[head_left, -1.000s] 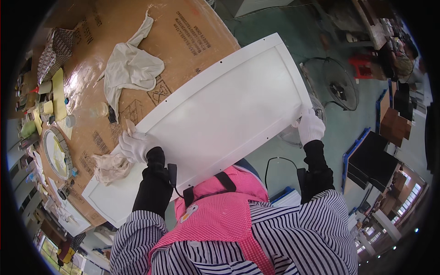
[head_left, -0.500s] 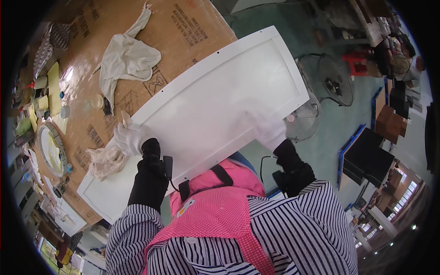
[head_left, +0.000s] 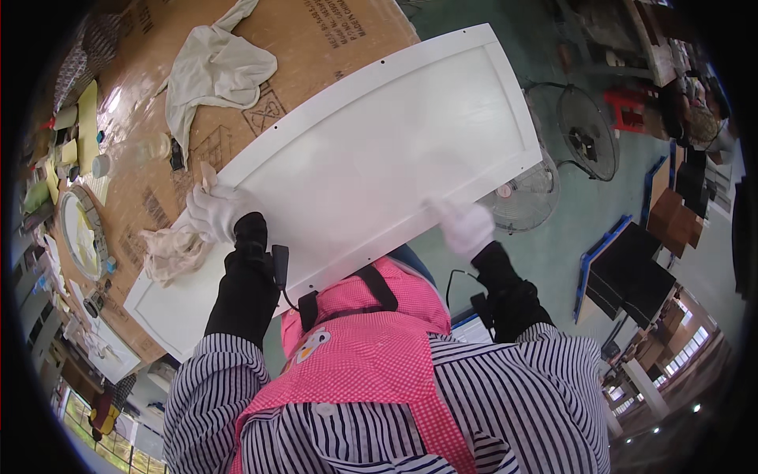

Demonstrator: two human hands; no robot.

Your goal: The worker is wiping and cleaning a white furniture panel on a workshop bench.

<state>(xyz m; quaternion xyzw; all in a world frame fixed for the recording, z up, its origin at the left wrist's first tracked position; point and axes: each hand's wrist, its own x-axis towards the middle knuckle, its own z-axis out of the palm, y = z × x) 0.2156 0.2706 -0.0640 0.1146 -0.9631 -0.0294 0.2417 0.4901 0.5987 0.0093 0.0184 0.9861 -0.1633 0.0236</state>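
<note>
A long white framed panel (head_left: 355,166) with one curved side and small holes along its frame lies across the table's edge in front of me. My left hand (head_left: 213,212), in a white glove, is closed on a crumpled pale pink cloth (head_left: 175,251) over the panel's left part. The cloth shows on both sides of the fingers. At the panel's near right edge is my right hand (head_left: 467,227), also white-gloved. Motion smears its fingers, which point toward the panel; whether they touch it I cannot tell.
Brown printed cardboard covers the table (head_left: 308,47). On it lie a white cloth (head_left: 217,67), a clear bottle (head_left: 138,154) and a round-framed piece (head_left: 81,233). Floor fans (head_left: 588,134) stand beyond the panel's right end. Dark panels (head_left: 624,272) sit farther right.
My right hand has drawn back a little toward the panel's near edge. The left hand stays on the cloth. The whole view has shifted slightly.
</note>
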